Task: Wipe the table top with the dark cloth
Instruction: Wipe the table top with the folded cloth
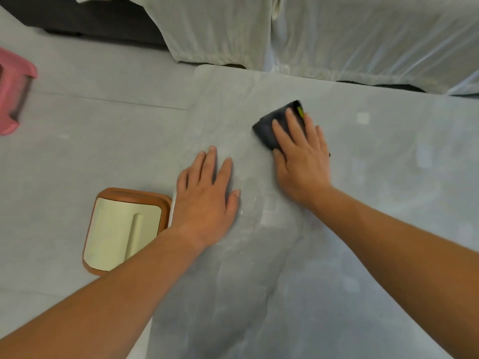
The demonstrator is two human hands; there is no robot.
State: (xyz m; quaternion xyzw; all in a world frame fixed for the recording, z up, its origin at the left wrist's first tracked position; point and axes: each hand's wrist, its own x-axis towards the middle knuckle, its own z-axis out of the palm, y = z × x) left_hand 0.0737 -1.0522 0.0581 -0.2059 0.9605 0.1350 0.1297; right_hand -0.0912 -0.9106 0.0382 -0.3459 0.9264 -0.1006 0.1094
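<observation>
The grey table top (375,229) fills the right and middle of the head view. A dark cloth (269,128) with a small yellow tag lies on it toward the far side. My right hand (302,156) presses flat on the cloth with straight fingers, covering its near half. My left hand (207,195) rests flat on the table near its left edge, fingers spread, holding nothing.
Left of the table, on the grey floor, stands a brown stool with a cream seat (121,231). A pink object (13,92) sits at the far left edge. A sofa under a pale cover (337,35) runs along the table's far side.
</observation>
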